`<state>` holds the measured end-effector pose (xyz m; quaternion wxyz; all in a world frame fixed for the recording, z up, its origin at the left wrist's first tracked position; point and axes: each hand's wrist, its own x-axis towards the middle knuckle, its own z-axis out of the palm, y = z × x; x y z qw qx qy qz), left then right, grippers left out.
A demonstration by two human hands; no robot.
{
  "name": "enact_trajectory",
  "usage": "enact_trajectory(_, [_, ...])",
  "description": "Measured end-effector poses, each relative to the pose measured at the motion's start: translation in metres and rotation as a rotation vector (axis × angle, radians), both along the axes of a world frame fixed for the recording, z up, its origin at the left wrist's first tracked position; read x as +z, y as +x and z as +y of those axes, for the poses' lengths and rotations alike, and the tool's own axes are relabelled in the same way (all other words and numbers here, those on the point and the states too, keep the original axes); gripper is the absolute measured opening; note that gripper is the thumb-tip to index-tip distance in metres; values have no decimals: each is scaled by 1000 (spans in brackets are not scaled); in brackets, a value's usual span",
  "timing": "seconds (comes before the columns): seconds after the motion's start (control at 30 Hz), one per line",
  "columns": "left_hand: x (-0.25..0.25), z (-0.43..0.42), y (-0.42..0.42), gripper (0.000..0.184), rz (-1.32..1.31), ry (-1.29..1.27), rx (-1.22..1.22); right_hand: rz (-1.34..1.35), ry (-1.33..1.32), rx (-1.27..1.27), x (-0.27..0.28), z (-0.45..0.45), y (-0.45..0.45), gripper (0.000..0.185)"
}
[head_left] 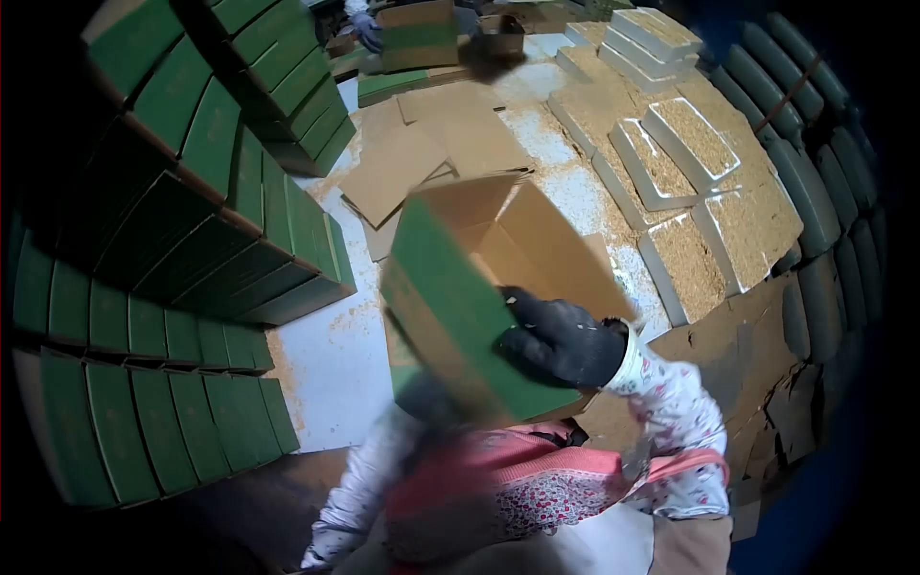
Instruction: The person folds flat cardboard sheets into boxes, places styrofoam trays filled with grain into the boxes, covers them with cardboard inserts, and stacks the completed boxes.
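Observation:
An open-topped cardboard box with a green outer side is tilted in front of my body, its bare brown inside showing. My right hand, in a dark glove, grips the near rim, with fingers bent over the edge. My left hand, also in a dark glove, is smeared by motion at the box's lower left corner. Whether its fingers close on the cardboard cannot be made out. Flat cardboard sheets lie just beyond the box.
Stacked green boxes rise along the left. On the right, white trays full of tan crumbly material sit on the white table. Dark filled sacks line the far right. Another person's gloved hand is beside a box at the back.

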<state>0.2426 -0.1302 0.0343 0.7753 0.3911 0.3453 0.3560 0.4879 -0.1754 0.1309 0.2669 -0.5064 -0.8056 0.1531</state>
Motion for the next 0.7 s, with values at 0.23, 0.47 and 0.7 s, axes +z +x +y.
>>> enact_trajectory(0.23, [42,31,33,34,683,988,-210,-512,-614,271,-2,-10,25,24])
enact_trajectory(0.47, [41,61,65,33,882,1020,-105,513,336,-829,-61,29,262,42])
enact_trajectory(0.7, [46,66,71,28,946,932,-101,1476,18,-1331,-279,58,576,34])
